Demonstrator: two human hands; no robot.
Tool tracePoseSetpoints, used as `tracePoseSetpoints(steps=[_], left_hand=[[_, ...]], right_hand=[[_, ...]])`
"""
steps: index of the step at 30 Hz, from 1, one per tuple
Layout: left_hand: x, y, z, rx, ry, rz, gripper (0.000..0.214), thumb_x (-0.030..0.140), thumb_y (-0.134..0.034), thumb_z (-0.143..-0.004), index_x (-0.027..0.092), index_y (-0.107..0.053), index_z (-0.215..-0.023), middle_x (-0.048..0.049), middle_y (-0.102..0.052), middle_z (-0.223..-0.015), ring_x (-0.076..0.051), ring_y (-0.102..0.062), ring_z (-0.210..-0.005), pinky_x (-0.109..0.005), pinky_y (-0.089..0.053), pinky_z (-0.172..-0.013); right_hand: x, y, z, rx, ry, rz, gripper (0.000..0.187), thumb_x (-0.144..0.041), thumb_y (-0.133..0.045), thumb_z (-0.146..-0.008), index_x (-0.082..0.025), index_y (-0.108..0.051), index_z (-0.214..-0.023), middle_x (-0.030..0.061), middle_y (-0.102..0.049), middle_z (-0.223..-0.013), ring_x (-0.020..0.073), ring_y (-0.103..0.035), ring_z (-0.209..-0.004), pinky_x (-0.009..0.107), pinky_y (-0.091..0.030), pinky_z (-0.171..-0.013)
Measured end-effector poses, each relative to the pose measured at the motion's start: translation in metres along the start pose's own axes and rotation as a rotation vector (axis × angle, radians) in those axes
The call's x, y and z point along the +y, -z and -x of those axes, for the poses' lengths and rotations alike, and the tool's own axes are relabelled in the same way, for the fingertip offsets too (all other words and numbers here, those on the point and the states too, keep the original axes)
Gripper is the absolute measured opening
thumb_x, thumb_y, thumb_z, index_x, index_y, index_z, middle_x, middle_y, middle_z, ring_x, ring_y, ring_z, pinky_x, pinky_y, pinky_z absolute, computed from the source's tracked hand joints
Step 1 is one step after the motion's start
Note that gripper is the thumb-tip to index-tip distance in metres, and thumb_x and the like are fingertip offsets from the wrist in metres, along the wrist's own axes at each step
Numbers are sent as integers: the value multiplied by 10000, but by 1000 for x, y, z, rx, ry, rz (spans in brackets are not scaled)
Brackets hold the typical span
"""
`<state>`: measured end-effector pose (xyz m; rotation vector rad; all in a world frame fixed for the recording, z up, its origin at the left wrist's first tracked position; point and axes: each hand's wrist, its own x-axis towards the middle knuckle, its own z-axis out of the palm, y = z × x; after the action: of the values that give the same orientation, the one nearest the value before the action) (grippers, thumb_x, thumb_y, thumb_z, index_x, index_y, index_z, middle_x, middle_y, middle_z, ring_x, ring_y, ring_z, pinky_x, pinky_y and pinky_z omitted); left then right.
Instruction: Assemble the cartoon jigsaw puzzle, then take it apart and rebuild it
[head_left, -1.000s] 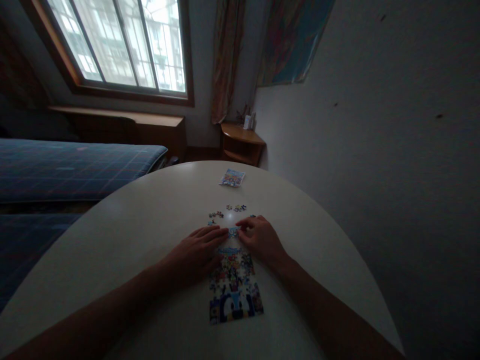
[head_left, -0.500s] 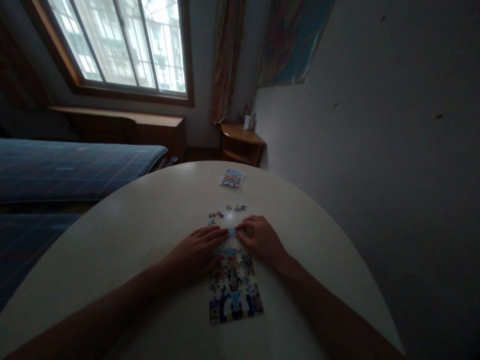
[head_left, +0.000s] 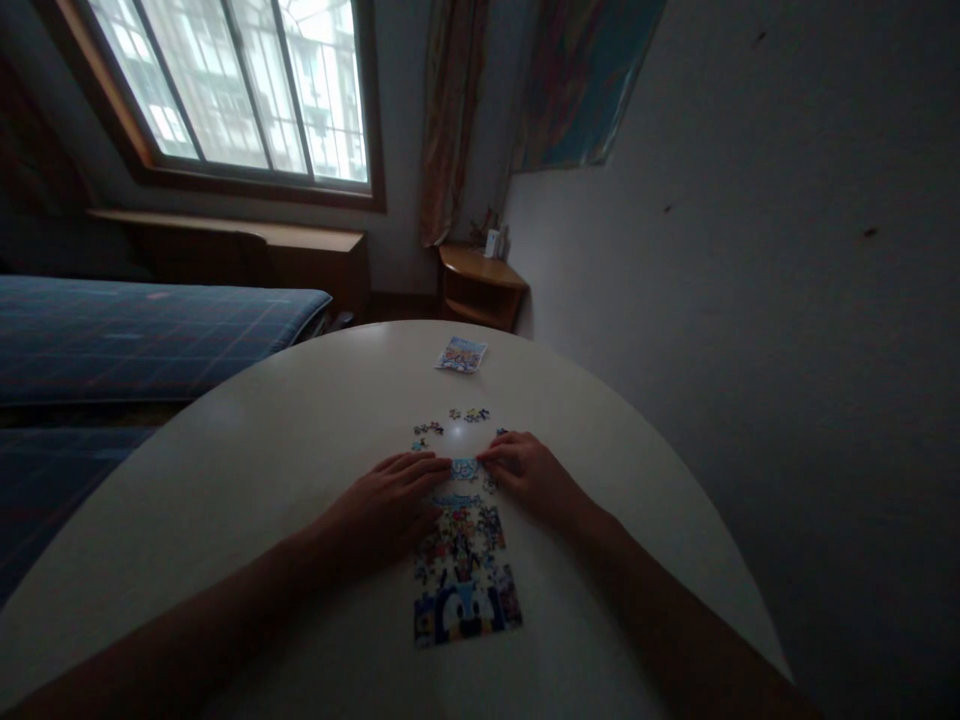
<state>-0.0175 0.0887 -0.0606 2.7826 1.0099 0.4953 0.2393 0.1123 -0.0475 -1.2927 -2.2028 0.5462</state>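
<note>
A small joined strip of light-blue jigsaw pieces (head_left: 464, 469) lies on the table between my two hands. My left hand (head_left: 394, 495) rests flat, its fingertips at the strip's left end and its thumb near the partly assembled jigsaw puzzle (head_left: 469, 590). At the strip's right end, the thumb and forefinger of my right hand (head_left: 525, 475) pinch its edge piece. The puzzle shows a blue cartoon dog face at the near end, with a ragged far edge. A loose dark piece (head_left: 502, 432) shows just beyond my right fingers, and another piece (head_left: 490, 485) lies below them.
Several loose jigsaw pieces (head_left: 429, 428) lie beyond my left hand, with more pieces (head_left: 476, 414) farther back. A small printed packet (head_left: 462, 355) is near the far edge of the round white table (head_left: 300, 420). Left stands a bed with a blue plaid mattress (head_left: 150, 335); right is a wall.
My right fingers have shifted slightly right, uncovering more of the light-blue strip and the loose pieces near them. My left hand stays in place against the strip. The view has tilted a little.
</note>
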Motion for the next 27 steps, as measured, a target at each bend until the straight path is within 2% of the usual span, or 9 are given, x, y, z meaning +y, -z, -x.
tracePoseSetpoints(steps=[4,9,14,27], left_hand=[[-2,-2,1,18,-5,-5,452,256,-538,-937,230,-468,-1383,-48,-543,-1427,-247,-469,-1334,-470,-414,-1118],[-1,-2,2,14,-4,-2,447,252,-526,-942,227,-472,-1385,-50,-540,-1431,-252,-467,-1338,-475,-413,-1112],[-2,-3,3,22,-6,-6,448,257,-520,-946,224,-466,-1389,-52,-539,-1434,-249,-467,-1336,-478,-412,-1113],[-1,-2,1,28,-10,-4,443,214,-557,-913,221,-499,-1352,-61,-575,-1392,-257,-507,-1300,-490,-450,-1082]], right_hand=[[-2,10,3,-24,-31,12,159,-221,-629,-893,-203,-736,-1009,71,-704,-988,203,-628,-936,362,-464,-885],[-7,21,12,-77,-72,52,190,-298,-770,-781,-208,-738,-945,76,-671,-1045,223,-605,-1005,363,-446,-911],[-9,18,14,-104,-95,72,246,-304,-809,-741,-226,-742,-965,69,-663,-1062,229,-579,-1024,372,-436,-928],[-11,16,14,-128,-65,84,198,-277,-795,-749,-238,-741,-936,64,-662,-1057,235,-572,-1025,391,-432,-940]])
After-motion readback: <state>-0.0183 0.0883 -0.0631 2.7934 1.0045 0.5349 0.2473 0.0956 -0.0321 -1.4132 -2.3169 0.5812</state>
